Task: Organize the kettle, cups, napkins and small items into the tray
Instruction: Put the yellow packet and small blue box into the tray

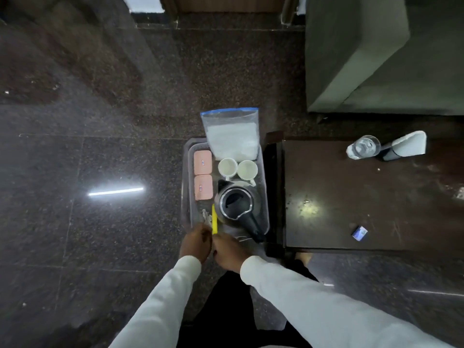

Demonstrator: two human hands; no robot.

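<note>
Both hands, left hand [196, 243] and right hand [229, 252], pinch a yellow strip [214, 219] at the tray [186, 182] near edge.

There is one view only, from the camera on my head, looking steeply down past my white sleeves to my fingers [204, 231] near the lower middle. It is wide-angle and stands well above them. Just beyond my fingers lies the tray [186, 172], the dark table [376, 197] off to their right.
</note>
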